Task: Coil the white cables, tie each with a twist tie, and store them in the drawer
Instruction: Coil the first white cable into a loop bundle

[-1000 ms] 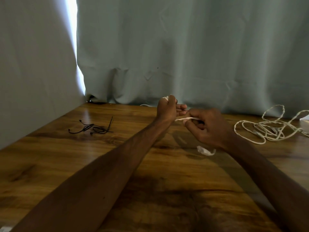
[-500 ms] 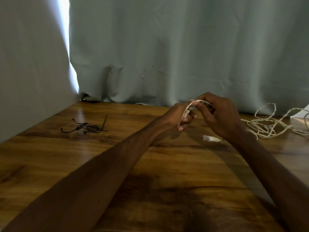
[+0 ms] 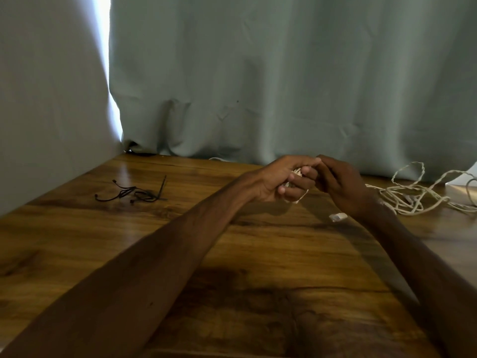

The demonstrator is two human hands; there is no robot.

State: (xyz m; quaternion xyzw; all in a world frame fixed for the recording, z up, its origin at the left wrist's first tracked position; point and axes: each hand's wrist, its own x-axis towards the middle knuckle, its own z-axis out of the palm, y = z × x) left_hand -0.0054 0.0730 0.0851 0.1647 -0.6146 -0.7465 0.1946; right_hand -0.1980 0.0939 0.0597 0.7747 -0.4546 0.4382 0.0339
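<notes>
My left hand (image 3: 278,180) is curled around a small coil of white cable (image 3: 296,174), with loops showing between its fingers and one loop hanging below them. My right hand (image 3: 338,184) meets it from the right, fingertips pinched on the same cable at the top of the coil. The cable's white plug end (image 3: 338,217) lies on the wooden table (image 3: 232,254) below my right wrist. A loose tangle of white cable (image 3: 418,195) lies on the table to the right. Black twist ties (image 3: 134,193) lie in a small heap at the left. No drawer is in view.
A grey-green curtain (image 3: 284,86) hangs along the table's far edge and the left side. A white object (image 3: 464,180) shows partly at the far right edge, behind the tangle.
Both hands have shifted slightly right and lowered. The cable that arched between the hands is now wound into my left fist. The plug end stays on the table.
</notes>
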